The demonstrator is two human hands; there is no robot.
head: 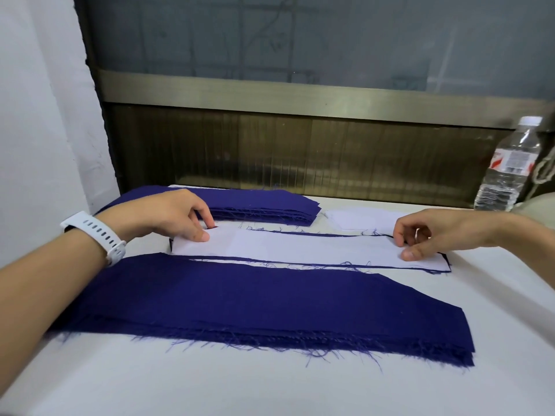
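Interfacing strip laid on navy piece, ends pinched by left hand and right hand fingers; alignment likely unfinished, navy stack nearside of strip pending.

White table below a brass-framed frosted window.

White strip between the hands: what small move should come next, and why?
Probably nudge the white strip to square it on the navy piece beneath, then press it flat. The left hand and right hand each hold one end, and only a thin, uneven navy border shows along its long edges and right end, so the alignment looks unfinished.
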